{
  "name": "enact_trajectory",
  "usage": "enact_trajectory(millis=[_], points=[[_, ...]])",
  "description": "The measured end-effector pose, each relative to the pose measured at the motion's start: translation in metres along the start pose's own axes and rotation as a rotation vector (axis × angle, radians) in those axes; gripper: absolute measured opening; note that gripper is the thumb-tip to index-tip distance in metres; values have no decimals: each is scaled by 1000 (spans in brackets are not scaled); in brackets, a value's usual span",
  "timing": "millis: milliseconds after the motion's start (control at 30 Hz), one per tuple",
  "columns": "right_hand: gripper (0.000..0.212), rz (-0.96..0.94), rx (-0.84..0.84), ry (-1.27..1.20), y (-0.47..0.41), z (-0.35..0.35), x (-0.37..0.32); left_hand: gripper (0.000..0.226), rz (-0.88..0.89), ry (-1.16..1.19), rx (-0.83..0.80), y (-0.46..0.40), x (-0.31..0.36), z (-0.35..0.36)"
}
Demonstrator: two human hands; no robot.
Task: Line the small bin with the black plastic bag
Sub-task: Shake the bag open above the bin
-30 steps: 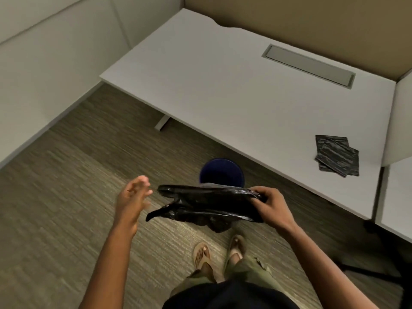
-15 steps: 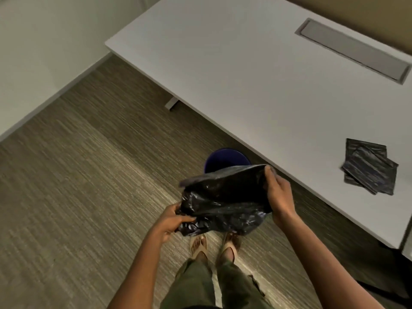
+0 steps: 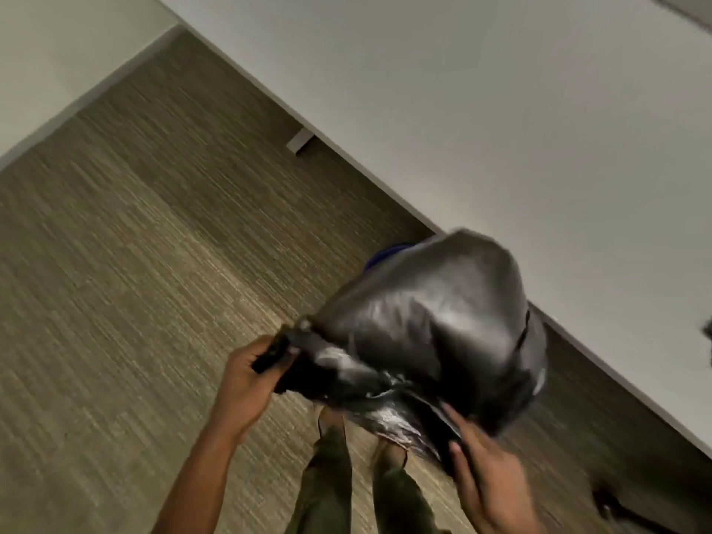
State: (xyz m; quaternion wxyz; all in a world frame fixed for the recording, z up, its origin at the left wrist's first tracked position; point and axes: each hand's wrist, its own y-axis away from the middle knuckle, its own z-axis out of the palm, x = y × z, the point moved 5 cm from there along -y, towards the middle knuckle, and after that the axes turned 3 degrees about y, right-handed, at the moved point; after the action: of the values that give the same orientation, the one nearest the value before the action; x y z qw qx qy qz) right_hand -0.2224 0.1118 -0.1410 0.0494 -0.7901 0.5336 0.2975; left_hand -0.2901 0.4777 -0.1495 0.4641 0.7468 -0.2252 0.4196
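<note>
The bag is puffed up like a balloon and hides most of the bin; only a bit of blue rim peeks out behind it. The left hand pinches one edge of the bag. The right hand grips the other edge. A white desk stands just past the bin. The floor is brown carpet.

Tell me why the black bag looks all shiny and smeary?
In the head view, the bag is puffed up and catches light, so it gleams grey; it, the left hand and the right hand are smeared by motion blur, and the wide lens tilts the desk.
</note>
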Motion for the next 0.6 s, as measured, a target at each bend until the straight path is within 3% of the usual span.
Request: enact_trajectory(millis=[33,100,167,233,367,433,533,600], points=[[23,120,-129,-106,-2,19,5,18,-87,-127,88,-6,-25,3],[22,326,-206,-238,-8,42,17,17,-186,-270,200,-17,-52,5],[27,436,-143,-404,-10,44,21,10,-252,-213,269,-22,-66,0],[49,496,-63,-583,-21,39,15,12,-287,-126,328,-31,-72,0],[68,486,183,-662,-71,31,8,17,-417,251,431,-66,-76,19],[76,456,321,-626,-94,25,14,23,-517,482,365,-90,-75,39],[68,456,440,-597,-127,21,30,28,-670,777,280,-129,-66,70],[62,466,528,-582,-141,14,43,34,-667,917,241,-153,-54,85]])
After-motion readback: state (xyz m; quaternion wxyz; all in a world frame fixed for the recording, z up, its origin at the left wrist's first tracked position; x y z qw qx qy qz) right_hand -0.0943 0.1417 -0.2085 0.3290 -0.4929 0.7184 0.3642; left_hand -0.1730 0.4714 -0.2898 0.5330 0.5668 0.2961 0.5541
